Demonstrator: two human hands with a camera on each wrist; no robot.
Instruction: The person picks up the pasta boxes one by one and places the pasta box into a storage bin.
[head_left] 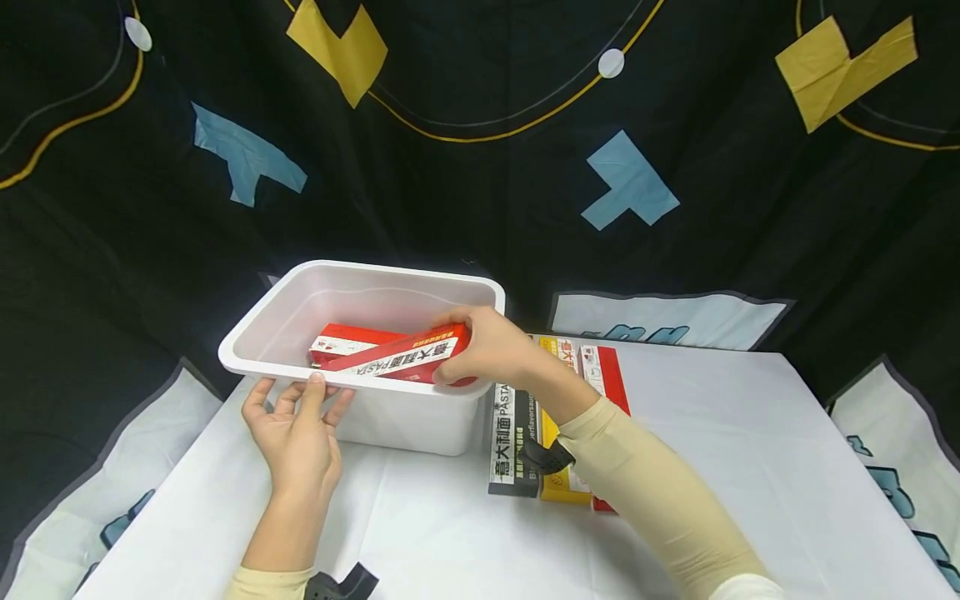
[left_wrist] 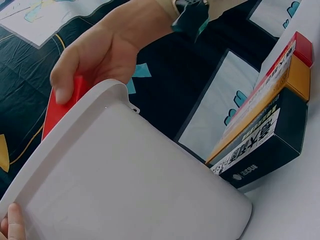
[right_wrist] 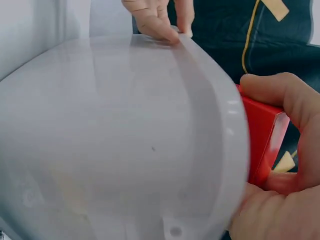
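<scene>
A red pasta box (head_left: 408, 357) lies tilted at the mouth of the white plastic bin (head_left: 420, 418), its right end raised near the rim. My right hand (head_left: 487, 346) grips that end, thumb on the near side and fingers over the far side; in the right wrist view the red box (right_wrist: 262, 135) shows between thumb and fingers. A second red box (head_left: 348, 337) lies inside the bin behind it, partly hidden. With thumb and fingertips, my left hand (head_left: 296, 425) pinches the bin's front rim; its fingertips (left_wrist: 16, 220) show at the rim in the left wrist view.
Right of the bin, a black pasta box (head_left: 513, 442), a yellow box (head_left: 562, 487) and a red-and-white box (head_left: 611, 379) stand side by side, partly behind my right arm. All rest on a white table (head_left: 712, 433). A black patterned cloth (head_left: 465, 208) hangs behind.
</scene>
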